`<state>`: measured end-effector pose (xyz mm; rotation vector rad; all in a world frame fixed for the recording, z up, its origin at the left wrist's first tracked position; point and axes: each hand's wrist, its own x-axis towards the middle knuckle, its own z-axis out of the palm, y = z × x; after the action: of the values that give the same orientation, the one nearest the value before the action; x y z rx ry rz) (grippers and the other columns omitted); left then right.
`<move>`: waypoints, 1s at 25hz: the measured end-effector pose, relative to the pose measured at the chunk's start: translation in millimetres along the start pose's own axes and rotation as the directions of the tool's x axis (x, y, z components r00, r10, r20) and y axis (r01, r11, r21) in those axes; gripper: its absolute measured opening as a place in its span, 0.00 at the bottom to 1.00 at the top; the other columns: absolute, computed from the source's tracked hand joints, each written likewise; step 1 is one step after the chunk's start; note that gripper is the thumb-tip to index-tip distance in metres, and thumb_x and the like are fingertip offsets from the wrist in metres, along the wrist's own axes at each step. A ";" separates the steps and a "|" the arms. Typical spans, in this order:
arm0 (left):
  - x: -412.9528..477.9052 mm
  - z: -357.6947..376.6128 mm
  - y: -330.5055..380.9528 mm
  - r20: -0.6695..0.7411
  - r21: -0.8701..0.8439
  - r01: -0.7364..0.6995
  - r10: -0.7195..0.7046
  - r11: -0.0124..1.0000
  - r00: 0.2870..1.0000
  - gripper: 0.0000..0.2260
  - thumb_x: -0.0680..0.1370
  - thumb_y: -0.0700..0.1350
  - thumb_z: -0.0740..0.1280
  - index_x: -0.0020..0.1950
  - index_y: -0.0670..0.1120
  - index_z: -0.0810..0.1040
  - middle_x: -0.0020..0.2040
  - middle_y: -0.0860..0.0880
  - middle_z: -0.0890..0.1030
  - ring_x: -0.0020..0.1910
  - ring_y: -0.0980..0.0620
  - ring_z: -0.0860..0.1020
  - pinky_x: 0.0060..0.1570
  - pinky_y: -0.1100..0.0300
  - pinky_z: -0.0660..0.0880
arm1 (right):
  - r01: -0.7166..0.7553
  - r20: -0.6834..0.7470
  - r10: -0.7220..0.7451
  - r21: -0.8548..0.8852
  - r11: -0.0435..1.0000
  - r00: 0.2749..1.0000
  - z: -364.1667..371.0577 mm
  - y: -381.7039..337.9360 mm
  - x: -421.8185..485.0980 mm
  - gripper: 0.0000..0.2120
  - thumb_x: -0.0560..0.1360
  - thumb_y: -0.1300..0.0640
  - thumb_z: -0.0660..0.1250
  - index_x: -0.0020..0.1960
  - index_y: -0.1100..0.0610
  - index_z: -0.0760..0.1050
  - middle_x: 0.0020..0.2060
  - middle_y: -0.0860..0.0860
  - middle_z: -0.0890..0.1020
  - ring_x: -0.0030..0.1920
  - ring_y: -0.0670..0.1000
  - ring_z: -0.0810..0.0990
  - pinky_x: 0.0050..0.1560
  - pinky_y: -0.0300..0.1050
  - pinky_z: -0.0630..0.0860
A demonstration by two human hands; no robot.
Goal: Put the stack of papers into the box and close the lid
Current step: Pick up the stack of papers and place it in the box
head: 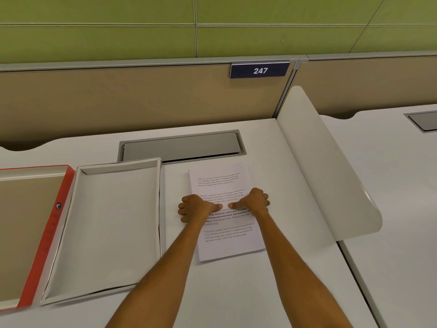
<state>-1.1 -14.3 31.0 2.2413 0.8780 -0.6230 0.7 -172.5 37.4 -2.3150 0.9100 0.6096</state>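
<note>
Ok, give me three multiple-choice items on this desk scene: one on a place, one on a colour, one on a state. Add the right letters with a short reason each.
1. Where does the stack of papers lie relative to the open white box?
A. Inside it
B. On the desk to its right
C. On the desk to its left

2. What colour is the outside of the lid lying left of the box?
A. Red
B. Blue
C. Black

3. How are the hands placed?
A. Both resting on the papers
B. Both gripping the lid
C. One inside the box

Answers:
1 B, the sheets rest flat on the desk, outside and right of the box.
2 A, its rim shows red.
3 A, the left hand and right hand sit on the printed sheet with fingers curled at its edges.
</note>
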 end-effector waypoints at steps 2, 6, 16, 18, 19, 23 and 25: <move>-0.5 0.4 -1.4 0.000 0.008 -0.007 0.007 1.000 1.000 0.44 0.59 0.61 0.80 0.66 0.42 0.66 0.66 0.40 0.71 0.64 0.41 0.71 0.62 0.47 0.71 | 0.003 -0.005 -0.003 0.001 1.000 1.000 -1.2 0.3 -1.9 0.42 0.60 0.43 0.81 0.66 0.58 0.67 0.65 0.60 0.70 0.67 0.60 0.69 0.66 0.57 0.69; -7.0 3.9 -4.5 -0.045 0.008 -0.019 0.020 1.000 0.999 0.43 0.60 0.61 0.79 0.66 0.43 0.66 0.66 0.40 0.70 0.65 0.41 0.70 0.63 0.46 0.69 | 0.027 -0.029 -0.026 0.031 0.999 0.999 2.1 0.0 -5.3 0.43 0.58 0.44 0.82 0.65 0.58 0.68 0.63 0.58 0.74 0.64 0.59 0.73 0.63 0.57 0.72; -14.5 6.6 -7.2 -0.089 -0.167 -0.095 0.081 0.981 0.993 0.44 0.58 0.57 0.82 0.64 0.40 0.65 0.59 0.40 0.75 0.56 0.42 0.78 0.52 0.50 0.78 | 0.083 -0.020 -0.081 0.088 0.993 0.996 3.3 8.4 -4.8 0.39 0.58 0.43 0.82 0.61 0.60 0.72 0.60 0.59 0.77 0.63 0.61 0.74 0.65 0.57 0.72; -14.6 6.5 -10.7 -0.098 -0.146 -0.151 0.138 0.978 0.986 0.39 0.59 0.58 0.81 0.61 0.41 0.70 0.58 0.42 0.77 0.55 0.44 0.78 0.47 0.54 0.78 | 0.108 -0.018 -0.106 0.133 0.985 0.994 2.1 12.1 -4.3 0.32 0.59 0.46 0.82 0.55 0.59 0.74 0.57 0.58 0.79 0.58 0.59 0.78 0.61 0.56 0.76; -15.8 6.6 -12.1 -0.111 -0.150 -0.177 0.162 0.973 0.981 0.37 0.59 0.58 0.81 0.59 0.42 0.72 0.57 0.43 0.78 0.53 0.45 0.79 0.44 0.55 0.79 | 0.130 -0.005 -0.131 0.176 0.976 0.991 1.4 13.6 -4.9 0.27 0.60 0.50 0.83 0.51 0.59 0.74 0.55 0.58 0.82 0.53 0.58 0.80 0.57 0.54 0.79; -27.2 6.8 -10.4 -0.153 -0.204 -0.229 0.200 0.952 0.968 0.33 0.62 0.52 0.81 0.58 0.40 0.70 0.56 0.42 0.81 0.49 0.42 0.83 0.38 0.55 0.80 | 0.153 0.009 -0.160 0.243 0.958 0.987 0.8 14.2 -12.2 0.21 0.62 0.57 0.81 0.47 0.62 0.75 0.50 0.58 0.84 0.41 0.55 0.82 0.45 0.48 0.82; -32.4 2.9 -8.6 -0.152 -0.207 -0.252 0.223 0.945 0.963 0.30 0.64 0.50 0.81 0.57 0.41 0.69 0.56 0.42 0.81 0.49 0.42 0.83 0.39 0.54 0.80 | 0.141 -0.004 -0.145 0.267 0.953 0.989 -1.8 12.1 -18.3 0.24 0.64 0.58 0.80 0.53 0.63 0.72 0.51 0.58 0.83 0.45 0.56 0.83 0.45 0.48 0.82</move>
<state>-29.5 -24.9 45.8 2.1524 0.6847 -0.2574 -19.8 -172.6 45.4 -2.1074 0.7576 0.4155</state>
